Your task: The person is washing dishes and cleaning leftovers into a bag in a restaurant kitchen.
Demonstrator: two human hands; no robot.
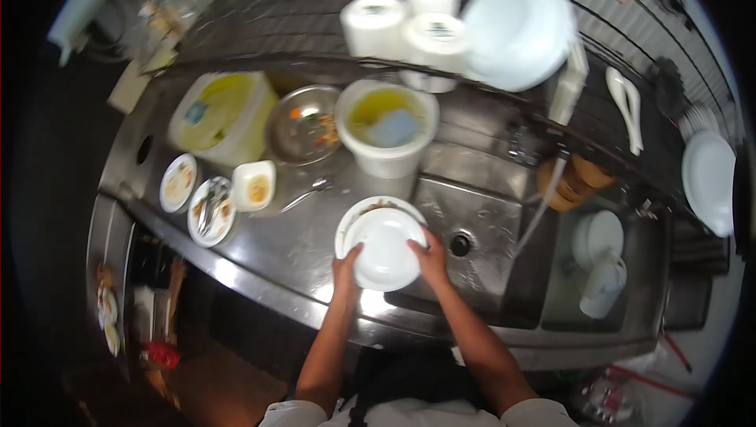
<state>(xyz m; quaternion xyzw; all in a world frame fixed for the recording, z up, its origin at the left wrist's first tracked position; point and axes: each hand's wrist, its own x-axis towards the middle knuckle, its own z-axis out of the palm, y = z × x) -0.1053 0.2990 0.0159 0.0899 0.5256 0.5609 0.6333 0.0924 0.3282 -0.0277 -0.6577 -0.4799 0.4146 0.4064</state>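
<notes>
Both my hands hold a white plate by its sides, low over the steel counter beside the sink. My left hand grips its left edge, and my right hand grips the right edge. Behind and partly under it is a second white plate with brown food residue; whether my fingers also grip that one I cannot tell. Beyond the plates stands a white bucket with yellow liquid and a pale blue sponge. A metal spoon lies to the left.
Soiled dishes, a square bowl, a steel bowl with scraps and a yellowish tub stand left. Right are the sink drain, a hose and a water-filled basin with white dishes. A wire rack above holds plates.
</notes>
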